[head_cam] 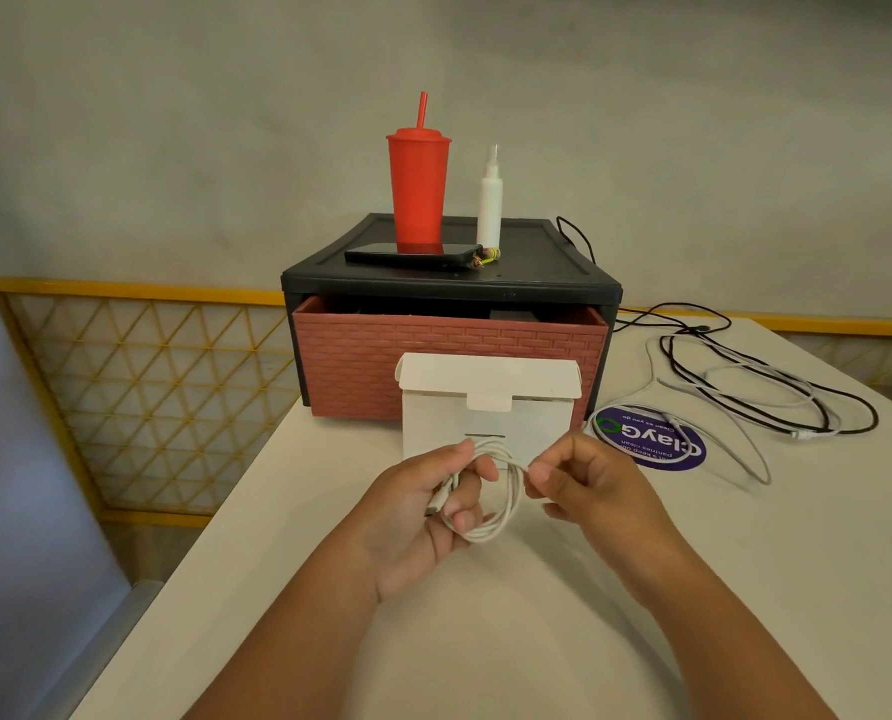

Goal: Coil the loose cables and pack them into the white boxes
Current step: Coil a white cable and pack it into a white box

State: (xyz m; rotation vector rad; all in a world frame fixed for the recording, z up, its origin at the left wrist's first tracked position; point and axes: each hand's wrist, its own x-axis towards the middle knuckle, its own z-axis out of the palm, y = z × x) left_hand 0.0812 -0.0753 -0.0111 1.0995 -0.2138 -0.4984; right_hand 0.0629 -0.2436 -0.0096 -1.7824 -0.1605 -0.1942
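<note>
A white cable [501,517] is wound into a small coil over the table. My left hand [423,517] grips the coil with the plug end between its fingers. My right hand [584,483] pinches the cable's strand at the coil's right side. Just behind both hands stands a white cardboard box [485,407] with its lid flap up. To the right, a loose black cable [776,407] and a loose white cable [735,439] lie tangled on the table.
A black drawer unit with a brick-red drawer [449,356] stands behind the box. On it are a red tumbler [418,189], a white spray bottle [489,205] and a phone [413,256]. A purple round sticker [651,441] lies right of the box. The table's left edge [215,517] is near.
</note>
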